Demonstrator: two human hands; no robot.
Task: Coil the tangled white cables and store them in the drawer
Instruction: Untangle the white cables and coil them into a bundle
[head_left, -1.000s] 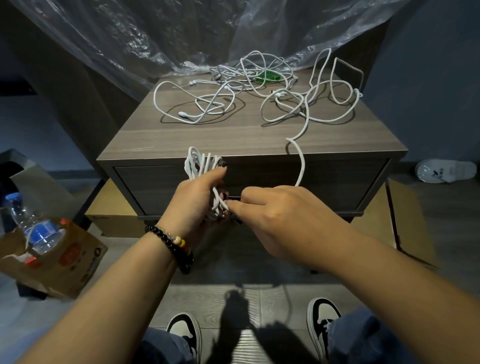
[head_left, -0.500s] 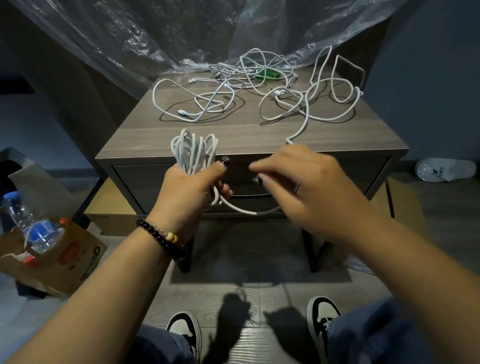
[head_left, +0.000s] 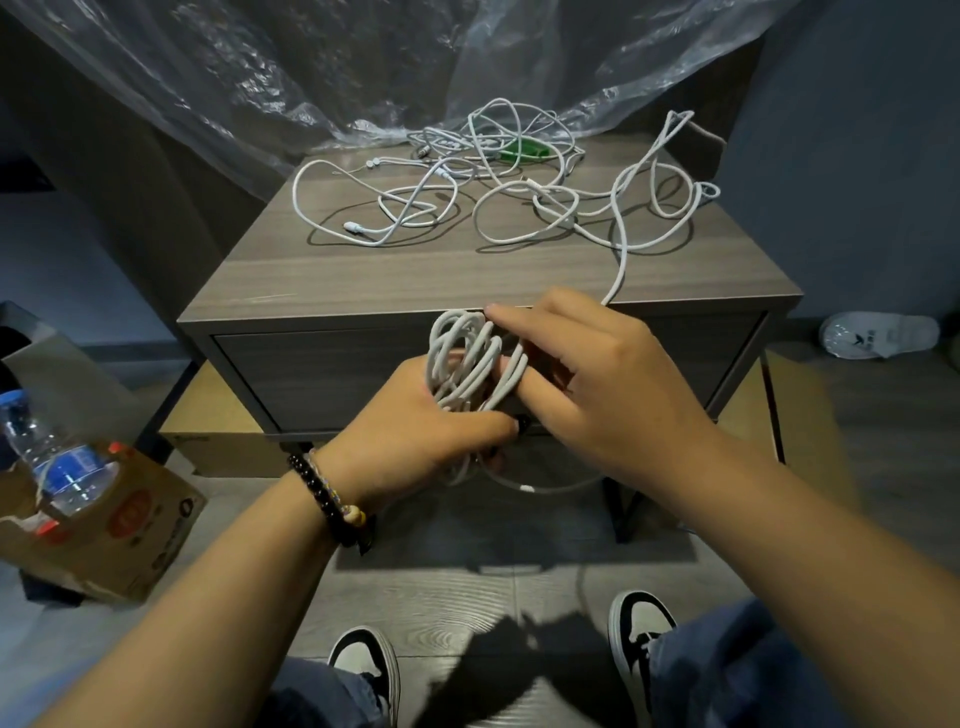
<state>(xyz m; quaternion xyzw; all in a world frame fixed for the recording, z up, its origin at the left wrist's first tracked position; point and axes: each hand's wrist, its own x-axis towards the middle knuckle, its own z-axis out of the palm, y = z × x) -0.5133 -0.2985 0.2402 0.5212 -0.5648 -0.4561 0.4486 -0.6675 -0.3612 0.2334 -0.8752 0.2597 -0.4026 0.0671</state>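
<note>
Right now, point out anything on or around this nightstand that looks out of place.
A green object lies buried in the tangled white cables at the back of the nightstand top, the only non-white thing there. A lone white slipper lies on the floor to the right.

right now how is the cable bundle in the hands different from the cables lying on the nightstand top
The cable bundle is wound into tight, stacked loops; the loose cables sprawl in wide, crossing tangles. The bundle is held in front of the closed drawer, gripped by the left hand and pinched by the right hand; the loose cables rest untouched on the nightstand top. Both are white, and one strand runs from the pile to the hands.
</note>
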